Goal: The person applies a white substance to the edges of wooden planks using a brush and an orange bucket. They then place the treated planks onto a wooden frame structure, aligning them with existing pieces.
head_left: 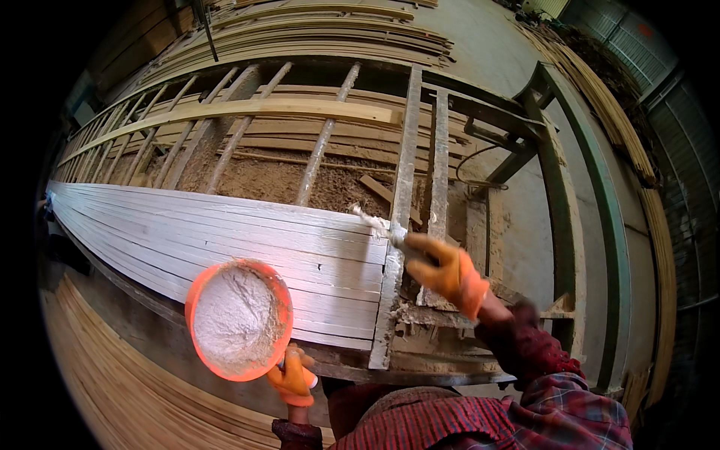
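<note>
Workshop concrete, strewn with long strips of raw timber, surrounds a green metal rack (611, 247) on which a bed of white-coated slats (225, 232) lies side by side. Nearest the camera, below the slats' front edge, the left hand (294, 379) in an orange glove is closed on the rim of an orange bowl (238, 319), held level and close so the white paste filling it stays within easy reach. Just right of the slats' cut ends, the right hand (448, 271), also gloved in orange, is clamped around the handle of a brush (382, 229), its paste-laden bristles touching the end of the uppermost slats, where the coating appears to be going on. Both plaid sleeves (555, 390) enter from the lower edge. Beyond the slats, the rack's paste-crusted crossbars (326, 139) stand over a bed of sawdust (270, 180), and a single bare plank (247, 109) rests across them. Farther off still, more uncoated strips (315, 34) are stacked on the floor behind the rack, apparently awaiting their turn.
</note>
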